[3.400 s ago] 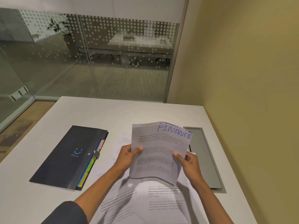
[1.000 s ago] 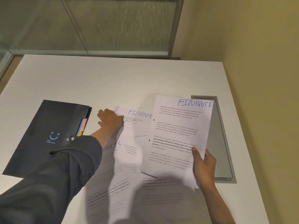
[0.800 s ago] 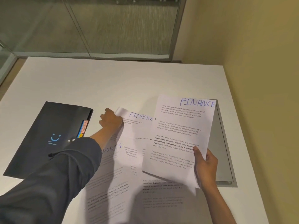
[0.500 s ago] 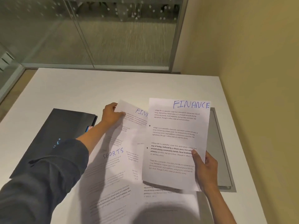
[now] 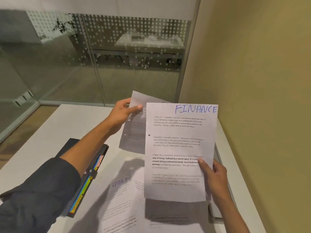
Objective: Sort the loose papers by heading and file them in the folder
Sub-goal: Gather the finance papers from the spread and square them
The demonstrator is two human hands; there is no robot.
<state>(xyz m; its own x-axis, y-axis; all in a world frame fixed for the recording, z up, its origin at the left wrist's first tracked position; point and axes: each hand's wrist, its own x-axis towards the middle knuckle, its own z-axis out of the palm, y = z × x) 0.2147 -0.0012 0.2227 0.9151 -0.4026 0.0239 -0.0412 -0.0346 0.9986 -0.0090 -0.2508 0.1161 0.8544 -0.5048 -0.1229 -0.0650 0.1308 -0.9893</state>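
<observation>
Pinched between thumb and fingers, a white printed sheet headed FINANCE in blue ink (image 5: 180, 148) is held up by the right hand (image 5: 212, 175) at its lower right edge, while the left hand (image 5: 122, 114) grips the top of a second white punched sheet (image 5: 134, 126) lifted just behind it at ten o'clock. Below, loose white papers (image 5: 121, 199), one headed SPORTS, lie on the white table (image 5: 67, 125), with the dark folder with coloured tabs (image 5: 94, 167) at nine o'clock of them.

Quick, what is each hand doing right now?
Left hand: pinching the top corner of a second sheet, lifted off the table.
Right hand: holding the FINANCE sheet by its right edge.
</observation>
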